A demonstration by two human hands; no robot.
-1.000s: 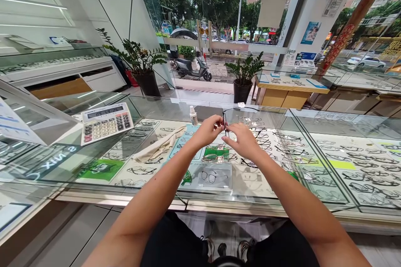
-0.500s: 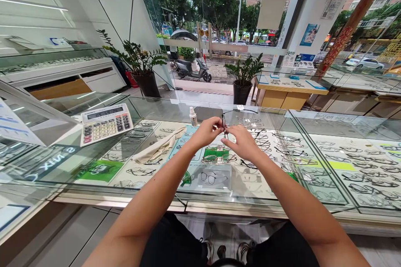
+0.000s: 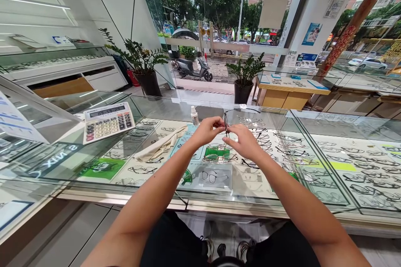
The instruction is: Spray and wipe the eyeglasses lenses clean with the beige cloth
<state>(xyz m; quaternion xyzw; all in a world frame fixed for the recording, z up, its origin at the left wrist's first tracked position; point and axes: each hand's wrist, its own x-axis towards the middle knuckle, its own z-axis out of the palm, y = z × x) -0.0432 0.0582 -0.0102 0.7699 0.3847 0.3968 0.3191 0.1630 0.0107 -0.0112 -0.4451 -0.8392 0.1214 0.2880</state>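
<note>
A pair of dark-framed glasses (image 3: 226,119) is held up over the glass counter between my two hands, turned edge-on with one temple arm reaching out to the right. My left hand (image 3: 209,130) pinches the frame from the left side. From the right, my right hand (image 3: 242,138) grips it with thumb and fingers. My fingers cover part of the frame. Just left of my hands, a small white spray bottle (image 3: 194,116) stands on the counter. Farther left lies a crumpled cream cloth (image 3: 160,146).
The glass display counter (image 3: 200,200) holds rows of eyeglasses under its top. A calculator (image 3: 108,123) rests at the left. Beyond the counter stand two potted plants (image 3: 147,66), a wooden table (image 3: 291,91) with glasses, and a scooter (image 3: 196,66) outside the glass door.
Both hands keep hold of the glasses, almost unmoved. The whole view has shifted very slightly to the right.
</note>
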